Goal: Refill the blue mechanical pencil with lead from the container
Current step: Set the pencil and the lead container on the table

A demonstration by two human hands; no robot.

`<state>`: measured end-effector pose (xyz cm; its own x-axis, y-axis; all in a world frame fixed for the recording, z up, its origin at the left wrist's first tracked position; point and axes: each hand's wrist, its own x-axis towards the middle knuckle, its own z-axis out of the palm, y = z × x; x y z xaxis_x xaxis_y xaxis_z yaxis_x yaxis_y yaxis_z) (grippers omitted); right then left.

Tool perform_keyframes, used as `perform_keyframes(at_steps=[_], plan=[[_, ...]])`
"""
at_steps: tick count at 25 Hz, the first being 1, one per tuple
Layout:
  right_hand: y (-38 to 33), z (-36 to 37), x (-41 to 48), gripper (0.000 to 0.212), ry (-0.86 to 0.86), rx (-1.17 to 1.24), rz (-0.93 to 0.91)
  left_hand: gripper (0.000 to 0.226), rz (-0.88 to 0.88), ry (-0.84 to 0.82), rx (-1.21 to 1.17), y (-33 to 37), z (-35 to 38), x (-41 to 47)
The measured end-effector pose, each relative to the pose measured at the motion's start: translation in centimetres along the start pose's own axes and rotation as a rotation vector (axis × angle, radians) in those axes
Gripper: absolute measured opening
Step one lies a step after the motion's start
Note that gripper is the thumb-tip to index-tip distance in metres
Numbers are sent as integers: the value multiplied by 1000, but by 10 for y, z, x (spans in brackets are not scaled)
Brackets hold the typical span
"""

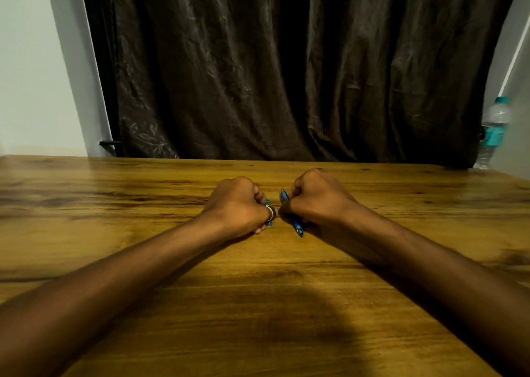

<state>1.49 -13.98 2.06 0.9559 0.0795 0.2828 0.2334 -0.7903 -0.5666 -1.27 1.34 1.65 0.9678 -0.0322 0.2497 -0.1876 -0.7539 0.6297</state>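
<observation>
Two hands meet over wooden bench [172, 262], well in front of dark curtain [286, 61]. Right hand [318, 197] fisted around blue mechanical pencil [296, 226]; left hand [239, 207] curled on small teal lead container [268, 203]. Lead transfer apparently underway; next needs fine alignment.

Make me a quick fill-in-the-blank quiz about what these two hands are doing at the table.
1. The right hand grips a ____ pencil.
2. The left hand wears a ____ on one finger and holds a small green container.
3. A water ____ stands at the table's far right corner.

Missing words: blue; ring; bottle
</observation>
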Motion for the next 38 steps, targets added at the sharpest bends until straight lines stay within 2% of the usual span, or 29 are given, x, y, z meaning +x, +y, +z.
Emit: perform_keyframes(at_steps=[4, 6, 8, 10, 12, 16, 19, 21, 23, 25, 31, 34, 38], plan=[[-2, -2, -4, 12, -38, -10, 2, 7, -8, -4, -31, -1, 0, -1], [-2, -1, -4, 20, -38, 8, 3, 11, 9, 34, -23, -2, 1, 0], [-2, 2, -4, 33, 0, -31, 2, 14, 66, 123, 90, -5, 4, 0], [-3, 2, -3, 46, 62, -169, -23, 19, 158, 232, 320, -7, 6, -2], [-4, 2, -3, 55, 88, -251, -38, 26, 213, 271, 466, -12, 6, -2], [-2, 4, -12, 64, 89, -241, -39, 40, 140, 188, 380, -17, 3, -2], [7, 5, -33, 74, 146, -325, -134, 53, 114, 75, 413, -20, -2, -20], [16, 1, -50, 82, 48, -398, -140, 72, 64, -99, 465, -21, -5, -41], [22, -6, -65, 94, -108, -431, -69, 88, 28, -254, 533, -18, -9, -58], [22, -12, -75, 103, -234, -464, -27, 97, 17, -324, 568, -15, -12, -64], [20, -15, -80, 106, -330, -519, -11, 102, 27, -364, 617, -15, -10, -63], [27, -13, -79, 107, -328, -539, -31, 106, 95, -306, 645, -23, -6, -60], [29, -16, -83, 104, -335, -560, -75, 113, 101, -272, 596, -20, -5, -66]])
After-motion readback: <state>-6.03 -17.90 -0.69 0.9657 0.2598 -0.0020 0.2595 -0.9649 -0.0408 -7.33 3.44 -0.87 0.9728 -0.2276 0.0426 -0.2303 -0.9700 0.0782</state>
